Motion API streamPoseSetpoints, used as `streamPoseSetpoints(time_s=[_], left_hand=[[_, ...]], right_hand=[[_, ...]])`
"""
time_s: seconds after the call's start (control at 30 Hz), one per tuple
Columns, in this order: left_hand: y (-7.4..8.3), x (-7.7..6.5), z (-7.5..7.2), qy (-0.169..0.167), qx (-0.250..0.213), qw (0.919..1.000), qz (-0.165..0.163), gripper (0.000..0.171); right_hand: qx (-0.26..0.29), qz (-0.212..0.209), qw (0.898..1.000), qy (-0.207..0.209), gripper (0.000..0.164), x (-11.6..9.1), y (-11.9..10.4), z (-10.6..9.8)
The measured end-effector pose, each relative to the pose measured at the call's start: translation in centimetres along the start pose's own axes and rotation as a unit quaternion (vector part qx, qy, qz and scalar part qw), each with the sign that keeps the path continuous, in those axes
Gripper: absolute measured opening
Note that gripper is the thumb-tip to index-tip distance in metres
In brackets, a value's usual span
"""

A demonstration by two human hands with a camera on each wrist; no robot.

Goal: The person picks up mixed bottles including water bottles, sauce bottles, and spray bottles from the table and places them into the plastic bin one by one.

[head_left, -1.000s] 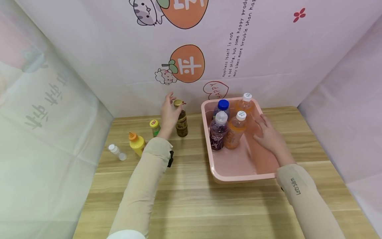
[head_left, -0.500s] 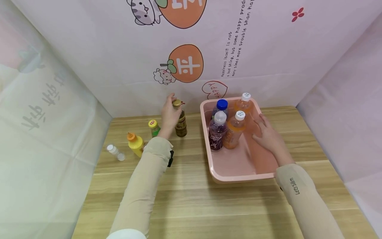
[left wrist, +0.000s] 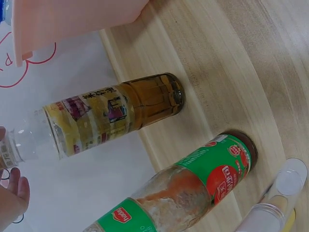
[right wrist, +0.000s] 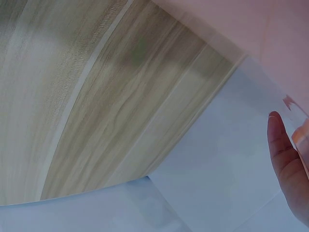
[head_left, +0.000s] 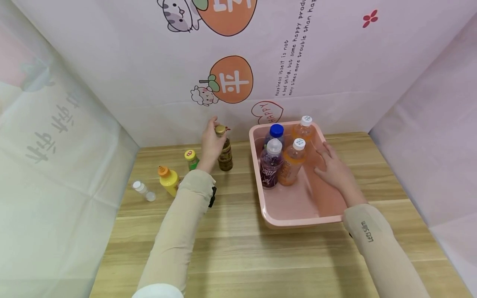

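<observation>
My left hand (head_left: pixel 212 142) grips the neck of a glass bottle of brown liquid (head_left: pixel 225 157) with a gold cap, thumb and fingers on either side. In the left wrist view this bottle (left wrist: pixel 96 118) has a yellowish label, and its base is on the wooden table. Beside it stands a ketchup bottle (left wrist: pixel 222 174) with a green label, whose yellow cap (head_left: pixel 190 155) shows near my wrist in the head view. My right hand (head_left: pixel 337 174) rests over the right rim of a pink plastic bin (head_left: pixel 290 223), its fingers extended; a straight finger (right wrist: pixel 281 150) shows outside the wall.
Inside the bin stand a blue-capped bottle (head_left: pixel 276 131), a purple drink bottle (head_left: pixel 271 167) and two orange drink bottles (head_left: pixel 292 165). A yellow squeeze bottle (head_left: pixel 169 181) and a small clear bottle (head_left: pixel 144 191) stand at the left. Printed cloth (head_left: pixel 167 82) walls enclose the table (head_left: pixel 238 260).
The head view has shifted very slightly. Both hands, the bottles and the bin keep their places.
</observation>
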State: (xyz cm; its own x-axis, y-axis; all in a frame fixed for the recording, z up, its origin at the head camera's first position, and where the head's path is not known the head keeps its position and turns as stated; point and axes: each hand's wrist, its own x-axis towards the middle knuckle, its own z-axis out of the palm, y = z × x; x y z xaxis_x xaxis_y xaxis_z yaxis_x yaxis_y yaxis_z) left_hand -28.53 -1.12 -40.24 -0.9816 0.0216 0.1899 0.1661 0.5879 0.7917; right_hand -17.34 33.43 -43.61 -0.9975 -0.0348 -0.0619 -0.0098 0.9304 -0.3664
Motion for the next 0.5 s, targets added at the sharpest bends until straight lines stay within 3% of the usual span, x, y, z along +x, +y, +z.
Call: streamPoseSetpoints(time_s=[0.5], left_hand=[[-0.70, -0.75, 0.12, -0.003, 0.007, 0.9992, 0.039, 0.067]], right_hand=[[0.010, 0.001, 1.000, -0.002, 0.067, -0.02, -0.11, -0.02]])
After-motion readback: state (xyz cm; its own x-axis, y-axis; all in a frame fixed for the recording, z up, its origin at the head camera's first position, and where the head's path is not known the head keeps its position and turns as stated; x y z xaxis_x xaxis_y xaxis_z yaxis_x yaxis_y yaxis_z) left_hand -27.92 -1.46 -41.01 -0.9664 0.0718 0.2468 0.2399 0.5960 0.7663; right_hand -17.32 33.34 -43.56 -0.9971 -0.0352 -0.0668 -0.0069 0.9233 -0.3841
